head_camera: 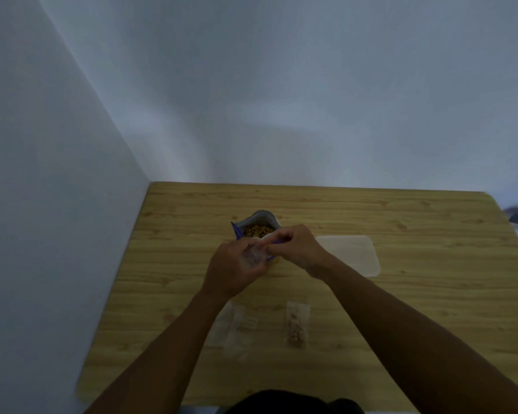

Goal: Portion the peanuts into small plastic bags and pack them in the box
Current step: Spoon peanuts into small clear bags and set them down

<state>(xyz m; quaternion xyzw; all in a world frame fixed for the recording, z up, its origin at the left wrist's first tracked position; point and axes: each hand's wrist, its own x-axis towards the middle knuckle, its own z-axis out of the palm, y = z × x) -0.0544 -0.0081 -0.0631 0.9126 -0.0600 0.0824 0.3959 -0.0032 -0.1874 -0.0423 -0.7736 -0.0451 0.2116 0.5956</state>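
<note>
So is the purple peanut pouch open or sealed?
Open: the peanut pouch stands upright, its mouth gaping, with peanuts visible inside.

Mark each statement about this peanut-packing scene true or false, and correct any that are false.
1. The peanut pouch stands open on the table. True.
2. The left hand holds a small clear bag. True.
3. The right hand lies flat on the table. False: it is raised, with fingers curled, pinching at the small clear bag's mouth.
4. The filled bag lies inside the clear plastic box. False: it lies on the table, nearer the person and apart from the box.
5. Empty bags lie to the left of the filled bag. True.
</note>
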